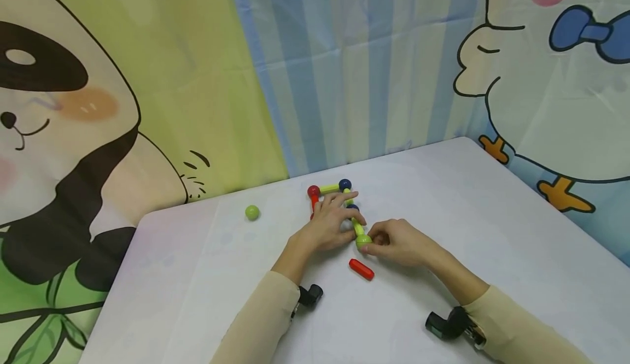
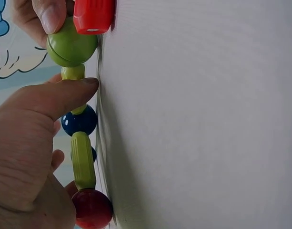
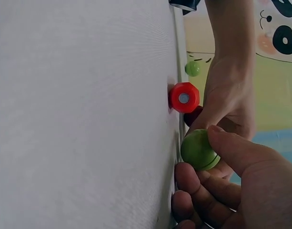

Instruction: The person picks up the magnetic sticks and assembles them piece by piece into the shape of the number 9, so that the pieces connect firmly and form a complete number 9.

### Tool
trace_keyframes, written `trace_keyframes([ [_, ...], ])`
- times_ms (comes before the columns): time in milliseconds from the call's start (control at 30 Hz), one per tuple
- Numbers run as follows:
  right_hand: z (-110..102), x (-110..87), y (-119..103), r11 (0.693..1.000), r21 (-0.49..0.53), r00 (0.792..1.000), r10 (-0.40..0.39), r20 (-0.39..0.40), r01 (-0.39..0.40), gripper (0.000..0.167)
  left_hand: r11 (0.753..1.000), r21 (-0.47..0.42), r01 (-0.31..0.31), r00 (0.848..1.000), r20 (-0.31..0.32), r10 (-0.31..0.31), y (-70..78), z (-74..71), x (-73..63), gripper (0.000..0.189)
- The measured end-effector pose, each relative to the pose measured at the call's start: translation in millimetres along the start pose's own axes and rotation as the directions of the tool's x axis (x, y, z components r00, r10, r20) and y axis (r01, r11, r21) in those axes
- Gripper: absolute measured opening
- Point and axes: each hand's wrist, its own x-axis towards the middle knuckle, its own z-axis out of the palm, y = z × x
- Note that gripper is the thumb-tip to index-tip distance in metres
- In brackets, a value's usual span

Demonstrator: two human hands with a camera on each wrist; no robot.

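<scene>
My right hand [image 1: 406, 244] pinches a green ball [image 1: 363, 241] between thumb and fingers at the near end of a chain of toy balls and rods. My left hand [image 1: 327, 226] holds the yellow-green rod [image 1: 359, 227] joined to that ball, its thumb [image 2: 72, 93] lying across the rod in the left wrist view. A dark blue ball [image 2: 79, 121] sits at the rod's other end. Farther back, another yellow-green rod [image 1: 329, 188] links a red ball [image 1: 313, 191] with a second blue ball [image 1: 345, 184]. The left hand partly hides a red rod [image 1: 314, 202] below the red ball.
A loose red rod [image 1: 361, 269] with a metal disc in its end lies on the white table [image 1: 197, 287] in front of the hands. One loose green ball [image 1: 252, 212] rests to the left. Printed curtains [image 1: 344, 80] hang behind the table's far edge.
</scene>
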Motion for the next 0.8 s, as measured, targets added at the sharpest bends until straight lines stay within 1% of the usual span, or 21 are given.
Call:
trace_keyframes([
  [200,1.6,1.3,0.3,1.0,0.002,1.0,-0.016,-0.002,0.016,0.029,1.0,0.002,0.006,1.0,-0.004,-0.006,-0.6,-0.8,-1.8,0.022],
  [333,1.7,1.4,1.4,0.999,0.029,0.999,-0.035,-0.007,0.035,0.033,1.0,0.016,0.007,1.0,-0.003,-0.007,-0.8,-0.6,-1.9,0.022],
  [500,1.2,2.1,6.2,0.995,0.061,0.997,-0.073,-0.01,0.074,0.036,1.0,0.027,0.015,1.0,0.002,-0.015,-0.5,-0.4,-2.3,0.031],
  [633,-0.1,3.6,8.0,0.993,0.07,0.996,-0.094,-0.006,0.094,0.038,0.999,0.028,0.032,0.999,-0.005,-0.032,-0.2,-4.9,-5.2,0.038],
  [800,-3.3,5.0,8.8,0.989,0.064,0.991,-0.134,0.012,0.133,0.046,0.998,0.031,0.05,0.999,-0.014,-0.049,-2.6,-9.5,-10.7,0.04],
])
